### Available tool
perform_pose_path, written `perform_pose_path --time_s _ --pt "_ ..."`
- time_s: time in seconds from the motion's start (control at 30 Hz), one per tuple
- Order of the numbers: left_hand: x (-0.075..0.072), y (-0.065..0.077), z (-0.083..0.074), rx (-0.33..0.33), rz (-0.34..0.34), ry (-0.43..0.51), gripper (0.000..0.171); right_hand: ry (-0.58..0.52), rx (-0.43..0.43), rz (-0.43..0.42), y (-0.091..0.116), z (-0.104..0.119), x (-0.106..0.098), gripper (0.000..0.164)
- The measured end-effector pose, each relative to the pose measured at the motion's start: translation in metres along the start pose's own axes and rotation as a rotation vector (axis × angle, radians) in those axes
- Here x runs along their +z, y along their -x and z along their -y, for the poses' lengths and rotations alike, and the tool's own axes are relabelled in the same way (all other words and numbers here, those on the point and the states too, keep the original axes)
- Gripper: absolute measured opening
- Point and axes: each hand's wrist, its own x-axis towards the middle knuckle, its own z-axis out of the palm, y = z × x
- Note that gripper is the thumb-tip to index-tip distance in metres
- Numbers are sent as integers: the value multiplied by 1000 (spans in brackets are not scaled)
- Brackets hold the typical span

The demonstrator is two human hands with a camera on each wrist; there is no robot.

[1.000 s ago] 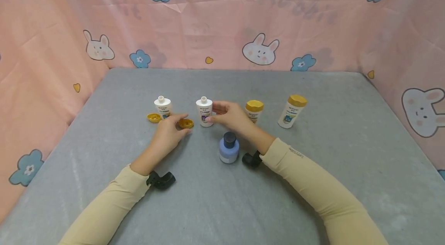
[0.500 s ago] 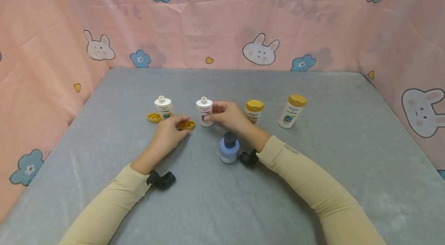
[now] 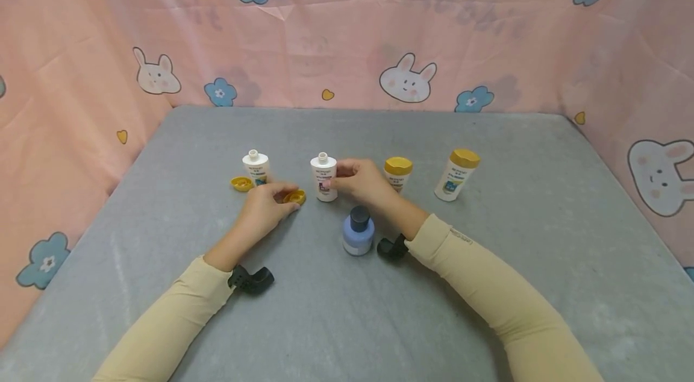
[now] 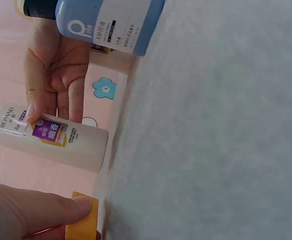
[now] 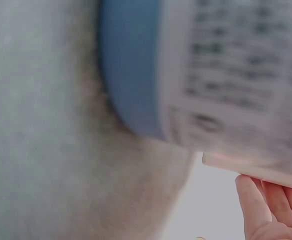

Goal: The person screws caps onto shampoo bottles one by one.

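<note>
In the head view my left hand (image 3: 259,211) pinches a yellow bottle cap (image 3: 295,197), its hollow inside facing up, low at the tabletop. Thumb and fingers sit on either side of that cap (image 4: 82,220) in the left wrist view. With my right hand (image 3: 364,182) I hold a small white shampoo-type bottle (image 3: 323,166), upright and uncapped, its bare neck on top. The thumb lies across its front, by the purple label (image 4: 50,131). Just right of the cap stands this bottle. In the right wrist view, a blue bottle (image 5: 131,70) hides most of it.
A second uncapped white bottle (image 3: 256,165) stands behind my left hand, with another yellow cap (image 3: 241,184) beside it. The blue bottle with black lid (image 3: 359,219) is nearer me. Rightward are two yellow-capped bottles, one partly hidden (image 3: 398,171), one in full view (image 3: 456,176).
The cap in my left hand has shifted slightly right and towards me. The white bottle and my right fingers have also moved a little right and nearer.
</note>
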Motion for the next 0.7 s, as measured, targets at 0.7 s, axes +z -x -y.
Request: perform_pose_path --time_s 0.7 --pt "-25 3 -36 -19 5 269 38 -5 -172 -19 40 29 -26 39"
